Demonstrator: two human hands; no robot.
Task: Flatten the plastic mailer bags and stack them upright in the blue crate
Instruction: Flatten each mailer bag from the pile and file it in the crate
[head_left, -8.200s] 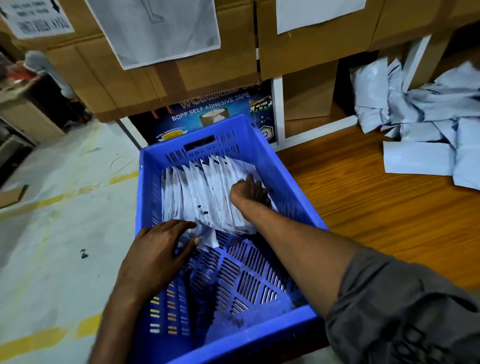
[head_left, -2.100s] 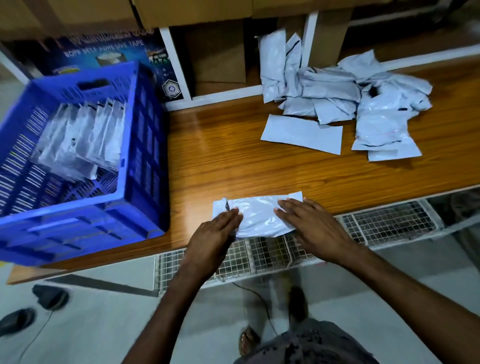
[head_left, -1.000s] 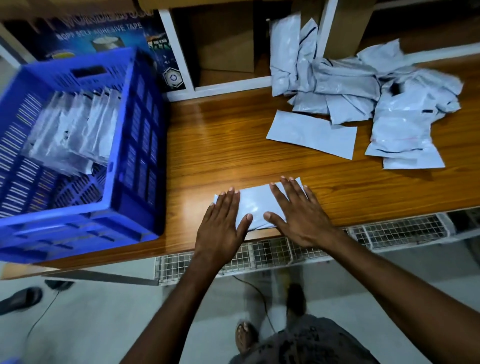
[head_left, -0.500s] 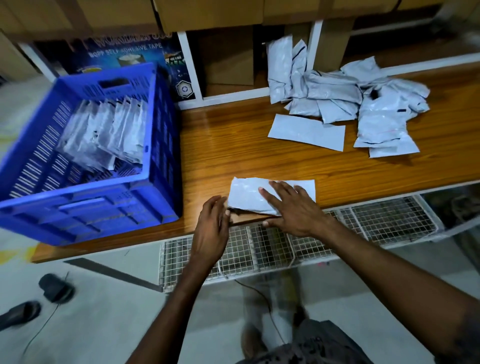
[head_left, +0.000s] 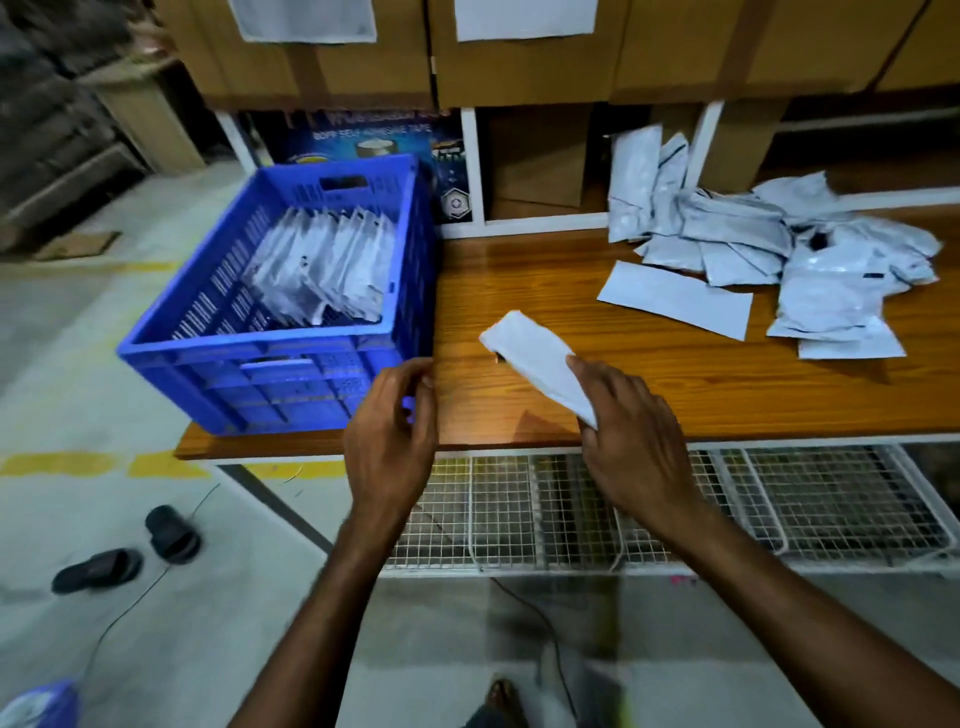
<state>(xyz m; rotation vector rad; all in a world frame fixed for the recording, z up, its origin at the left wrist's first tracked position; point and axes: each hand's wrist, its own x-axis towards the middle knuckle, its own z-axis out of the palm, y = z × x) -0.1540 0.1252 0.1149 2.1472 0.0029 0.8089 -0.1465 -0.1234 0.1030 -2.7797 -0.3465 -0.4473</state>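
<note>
On the wooden surface (head_left: 675, 384) a flattened mailer (head_left: 535, 358) is pinched at its near end by the right hand (head_left: 631, 436), lifted clear, while the empty left hand (head_left: 392, 441) hangs half curled; it is best slid upright behind the stacked bags (head_left: 327, 270) in the blue crate (head_left: 260, 364).

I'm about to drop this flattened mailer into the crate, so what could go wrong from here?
The right hand pinches the flattened mailer by one end only, so it may flop or puff open again. The row of mailers in the blue crate leans, so pushing one in could tip it. The crate sits at the wooden table's left end and could slide off.
</note>
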